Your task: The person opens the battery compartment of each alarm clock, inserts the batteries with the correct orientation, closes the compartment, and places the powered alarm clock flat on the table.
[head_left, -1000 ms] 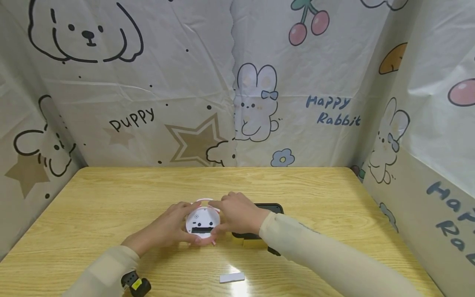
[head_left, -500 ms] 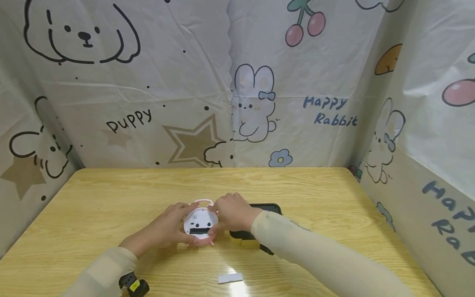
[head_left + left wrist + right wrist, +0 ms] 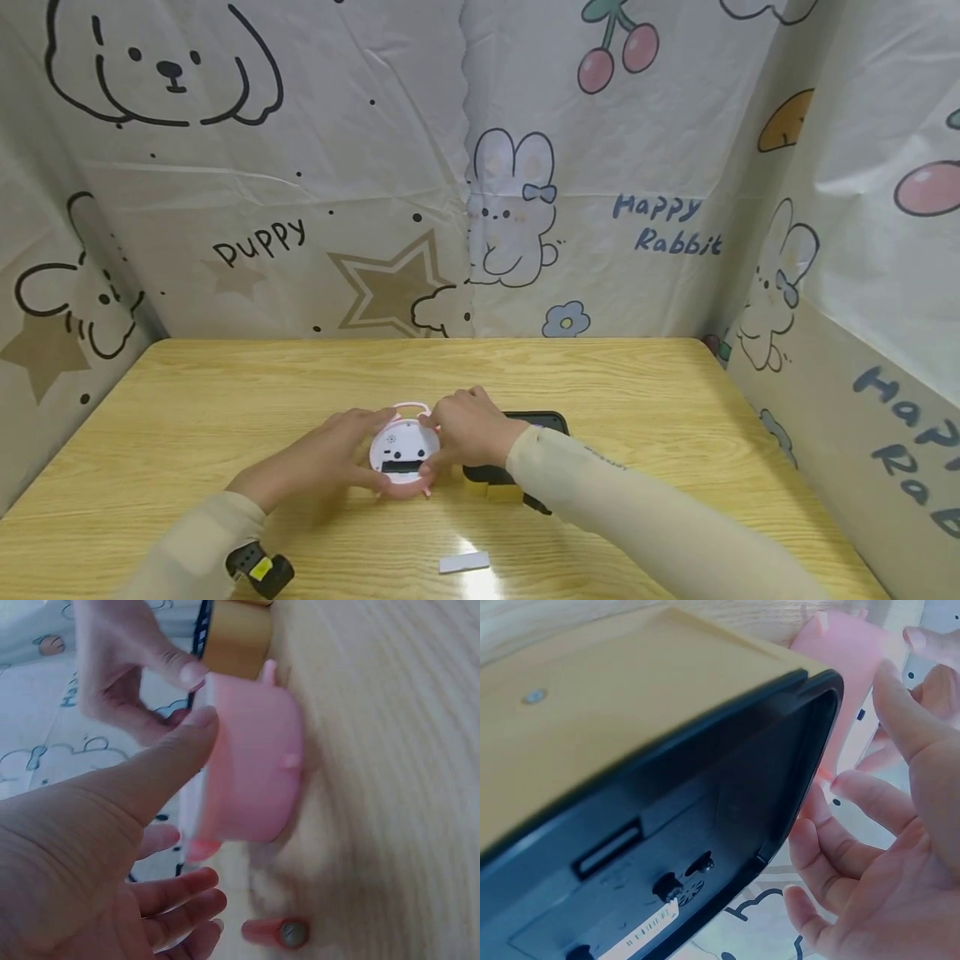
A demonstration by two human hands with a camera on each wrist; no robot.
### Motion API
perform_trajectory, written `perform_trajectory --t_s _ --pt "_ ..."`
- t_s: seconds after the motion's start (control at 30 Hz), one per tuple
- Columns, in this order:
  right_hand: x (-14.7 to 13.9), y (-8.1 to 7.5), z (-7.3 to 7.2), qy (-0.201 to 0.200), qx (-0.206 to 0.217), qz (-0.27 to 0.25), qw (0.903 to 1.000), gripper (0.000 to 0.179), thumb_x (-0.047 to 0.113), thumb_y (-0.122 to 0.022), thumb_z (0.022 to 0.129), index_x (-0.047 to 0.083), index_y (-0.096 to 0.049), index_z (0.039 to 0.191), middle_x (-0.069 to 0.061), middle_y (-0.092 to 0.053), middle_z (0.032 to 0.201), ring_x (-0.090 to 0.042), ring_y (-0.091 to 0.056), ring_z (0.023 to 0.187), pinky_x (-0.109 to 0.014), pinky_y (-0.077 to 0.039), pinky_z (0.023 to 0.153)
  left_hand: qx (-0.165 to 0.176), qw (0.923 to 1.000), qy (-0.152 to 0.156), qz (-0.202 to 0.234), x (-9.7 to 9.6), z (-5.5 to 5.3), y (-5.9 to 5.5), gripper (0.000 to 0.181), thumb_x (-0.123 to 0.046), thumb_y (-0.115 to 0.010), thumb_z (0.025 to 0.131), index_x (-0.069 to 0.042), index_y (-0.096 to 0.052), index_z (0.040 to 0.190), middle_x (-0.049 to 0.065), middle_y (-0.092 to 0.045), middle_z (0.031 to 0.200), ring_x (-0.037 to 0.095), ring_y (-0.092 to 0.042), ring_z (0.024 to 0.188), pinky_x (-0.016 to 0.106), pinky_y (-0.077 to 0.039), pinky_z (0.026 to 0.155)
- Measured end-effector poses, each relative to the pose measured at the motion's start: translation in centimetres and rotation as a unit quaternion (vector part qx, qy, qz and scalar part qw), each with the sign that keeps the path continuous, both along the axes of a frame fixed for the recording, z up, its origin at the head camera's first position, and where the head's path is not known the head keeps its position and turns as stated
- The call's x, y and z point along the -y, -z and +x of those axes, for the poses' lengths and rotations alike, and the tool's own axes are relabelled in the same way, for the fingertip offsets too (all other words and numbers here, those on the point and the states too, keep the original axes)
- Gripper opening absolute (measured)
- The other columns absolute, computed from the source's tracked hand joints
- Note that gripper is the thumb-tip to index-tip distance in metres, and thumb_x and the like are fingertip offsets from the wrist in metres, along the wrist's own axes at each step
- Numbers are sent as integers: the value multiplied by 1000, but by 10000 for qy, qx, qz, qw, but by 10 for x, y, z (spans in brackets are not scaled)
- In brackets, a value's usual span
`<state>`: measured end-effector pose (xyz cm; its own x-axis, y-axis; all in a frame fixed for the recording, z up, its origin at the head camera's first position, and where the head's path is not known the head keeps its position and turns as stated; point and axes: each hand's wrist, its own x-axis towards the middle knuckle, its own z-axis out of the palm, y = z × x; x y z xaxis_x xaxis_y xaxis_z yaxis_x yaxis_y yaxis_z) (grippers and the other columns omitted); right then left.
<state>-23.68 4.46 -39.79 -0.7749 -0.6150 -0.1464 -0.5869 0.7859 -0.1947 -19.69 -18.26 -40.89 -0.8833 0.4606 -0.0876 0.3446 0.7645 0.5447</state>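
Note:
A pink alarm clock (image 3: 402,437) stands with its white back facing me, a long dark battery slot uncovered in it. On the clock's right side, my right hand (image 3: 474,429) grips the rim between thumb and fingers. My left hand (image 3: 330,457) is at the left side, thumb and index fingertips right at the rim, the other fingers loosely spread in the left wrist view. A red battery (image 3: 276,932) with a metal end lies on the table beyond the left fingers, hidden in the head view. Near the front lies a white strip-shaped battery cover (image 3: 464,562).
Close by on the right stands a yellow clock (image 3: 630,697) with a black back, partly behind my right forearm in the head view. Patterned cloth (image 3: 360,167) walls in the wooden table (image 3: 600,375) at the back and both sides.
My left hand has drawn slightly left, its thumb moving back from the clock's lower edge and baring a foot there. The right hand keeps its hold. The view has shifted a little.

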Motion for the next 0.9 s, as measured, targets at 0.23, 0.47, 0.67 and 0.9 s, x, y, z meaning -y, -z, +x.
perform_trajectory --t_s 0.23,0.47,0.67,0.9 --pt "2 -1 0 134 155 77 9998 69 56 -83 75 20 -68 133 13 -69 83 -12 -52 86 -38 -40 105 -91 9992 -387 22 22 -3 -7 75 -43 -75 90 -4 -49 148 25 -52 146 44 -58 123 61 -51 97" --pt "2 -2 1 133 118 74 9998 70 55 -84 75 20 -67 134 11 -72 89 -11 -53 86 -39 -40 106 -184 9961 -827 -252 35 -5 -5 65 -43 -68 95 0 -53 142 27 -59 138 41 -64 114 58 -55 90" --pt "1 -3 2 103 199 12 9997 67 52 -84 77 18 -68 133 12 -66 77 -11 -51 80 -38 -41 105 -296 9922 -1103 -505 41 -5 1 58 -43 -68 95 1 -61 130 26 -67 123 36 -68 102 55 -57 82" --pt "1 -5 2 31 294 1 9996 66 50 -84 78 15 -68 131 10 -61 73 -13 -51 79 -40 -40 105 -381 9879 -1336 -692 42 -1 16 54 -47 -67 94 -1 -65 122 18 -71 111 31 -69 96 52 -56 76"
